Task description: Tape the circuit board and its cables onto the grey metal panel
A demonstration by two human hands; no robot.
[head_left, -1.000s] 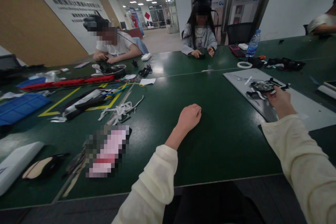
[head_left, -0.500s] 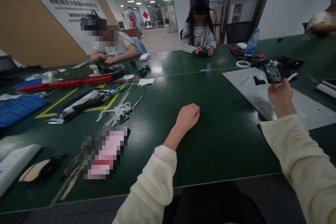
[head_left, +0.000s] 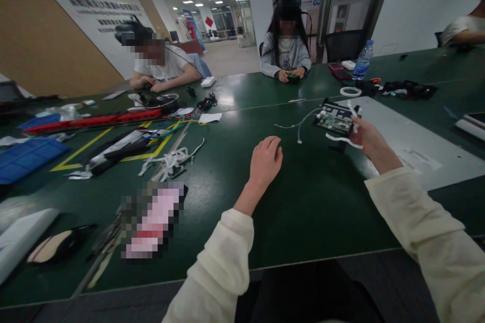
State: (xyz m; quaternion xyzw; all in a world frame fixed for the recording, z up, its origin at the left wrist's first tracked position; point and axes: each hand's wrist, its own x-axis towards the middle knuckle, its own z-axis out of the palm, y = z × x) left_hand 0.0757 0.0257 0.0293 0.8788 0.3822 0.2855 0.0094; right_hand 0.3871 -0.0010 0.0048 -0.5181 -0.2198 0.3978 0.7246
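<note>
My right hand (head_left: 373,145) grips the right end of a circuit board (head_left: 333,119) set in a black frame, holding it above the table. Thin wires (head_left: 301,123) with a small white connector trail from the board's left side. White strips (head_left: 343,140) hang beside my right fingers. Over the green table, my left hand (head_left: 266,161) holds nothing; its fingers are loosely bent and its thumb stands a little apart. It is nearest to the trailing wires and does not touch them.
A white sheet (head_left: 428,146) lies under my right arm, with a roll of white tape (head_left: 350,92) and a water bottle (head_left: 362,60) behind. Leftward are a phone (head_left: 157,222), a computer mouse (head_left: 53,246), white scraps (head_left: 174,160) and a blue tray (head_left: 30,156). Co-workers sit around the table.
My right hand has brought the circuit board left from over the white sheet, and its wires now show. My left hand has shifted slightly left and loosened from a closed curl.
</note>
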